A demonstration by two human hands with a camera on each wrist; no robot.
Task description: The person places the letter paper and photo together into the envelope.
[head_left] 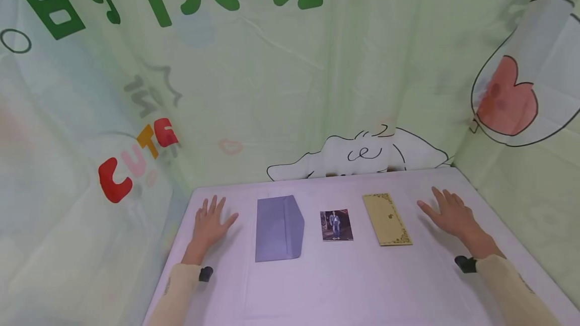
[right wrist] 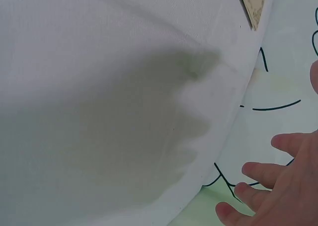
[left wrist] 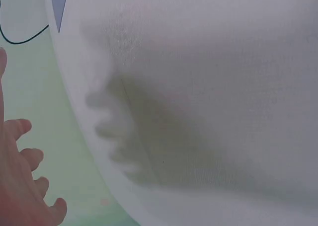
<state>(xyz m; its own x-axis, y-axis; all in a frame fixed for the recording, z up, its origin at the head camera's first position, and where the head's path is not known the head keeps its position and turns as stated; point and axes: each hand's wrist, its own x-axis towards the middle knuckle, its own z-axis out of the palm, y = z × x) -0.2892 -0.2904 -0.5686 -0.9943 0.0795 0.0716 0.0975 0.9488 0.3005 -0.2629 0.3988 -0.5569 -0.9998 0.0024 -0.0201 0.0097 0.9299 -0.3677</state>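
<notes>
My left hand (head_left: pixel 210 226) is held over the left side of the table, fingers spread, holding nothing. To its right lies a blue-purple envelope (head_left: pixel 274 229) with its pointed flap toward the right. A small photo (head_left: pixel 336 225) of a standing figure lies in the middle. Right of the photo is a tan card or envelope (head_left: pixel 387 219) with ornate corners, lying at a slant. Beyond that, my right hand (head_left: pixel 453 215) is spread and holds nothing. In the wrist views, the left fingers (left wrist: pixel 32 159) and right fingers (right wrist: pixel 261 175) are apart from any object, their shadows on the cloth.
A pale table (head_left: pixel 344 286) with a light cover bears all three items. Printed curtains (head_left: pixel 254 89) with green characters and cartoon drawings hang behind it and at both sides. Dark straps (head_left: pixel 465 264) sit at both wrists.
</notes>
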